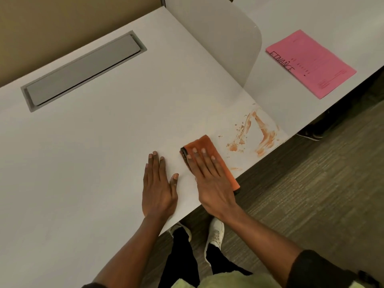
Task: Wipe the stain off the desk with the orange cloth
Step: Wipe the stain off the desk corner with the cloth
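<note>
A folded orange cloth [202, 144] lies flat on the white desk [104, 142] close to its front edge. My right hand [212, 181] presses down on the cloth with fingers spread flat, covering most of it. An orange-brown smeared stain [264, 132] with small specks sits to the right of the cloth, near the desk's front corner; a small streak [235, 169] lies beside the cloth. My left hand [159, 186] rests flat on the bare desk just left of the cloth, holding nothing.
A grey cable hatch [83, 69] is set into the desk at the back left. A white divider panel [228, 38] stands behind the stain. A pink paper [309, 63] lies on the neighbouring desk. Carpet floor [311, 194] and my shoes are below the edge.
</note>
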{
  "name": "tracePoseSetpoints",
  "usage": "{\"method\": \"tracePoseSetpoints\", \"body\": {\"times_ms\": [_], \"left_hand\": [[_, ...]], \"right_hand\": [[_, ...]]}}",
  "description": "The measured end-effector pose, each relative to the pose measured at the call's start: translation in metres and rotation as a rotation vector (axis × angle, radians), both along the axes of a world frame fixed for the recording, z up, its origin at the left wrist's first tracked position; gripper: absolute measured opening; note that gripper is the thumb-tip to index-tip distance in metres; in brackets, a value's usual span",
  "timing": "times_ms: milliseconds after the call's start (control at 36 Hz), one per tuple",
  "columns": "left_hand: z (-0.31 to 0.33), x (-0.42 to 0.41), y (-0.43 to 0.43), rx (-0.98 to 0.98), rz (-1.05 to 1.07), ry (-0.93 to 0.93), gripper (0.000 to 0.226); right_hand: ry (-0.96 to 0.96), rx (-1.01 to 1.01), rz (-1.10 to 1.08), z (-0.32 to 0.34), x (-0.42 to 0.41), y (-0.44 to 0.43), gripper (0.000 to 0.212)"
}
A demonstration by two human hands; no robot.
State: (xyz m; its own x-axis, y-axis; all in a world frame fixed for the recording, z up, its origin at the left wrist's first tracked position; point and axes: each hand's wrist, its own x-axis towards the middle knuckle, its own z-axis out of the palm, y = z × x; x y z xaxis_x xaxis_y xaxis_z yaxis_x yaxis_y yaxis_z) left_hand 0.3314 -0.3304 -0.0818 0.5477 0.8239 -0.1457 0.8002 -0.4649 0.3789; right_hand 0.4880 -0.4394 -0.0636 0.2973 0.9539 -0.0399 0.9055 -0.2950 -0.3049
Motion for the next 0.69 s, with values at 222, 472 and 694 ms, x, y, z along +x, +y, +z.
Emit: {"method": "tracePoseSetpoints", "body": {"times_ms": [222,472,694], "left_hand": [[0.003,0.001,-0.001,-0.014,0.018,0.009,0.077],[0.003,0.002,0.0,-0.01,0.021,-0.012,0.078],[0.004,0.003,-0.001,-0.004,0.024,-0.005,0.078]], "right_hand": [[-0.001,-0.062,-0.282,0.004,0.061,0.059,0.083],[0.074,-0.024,-0.174,0.001,-0.006,0.0,0.084],[0.031,0.021,-0.222,0.002,0.07,0.043,0.083]]}}
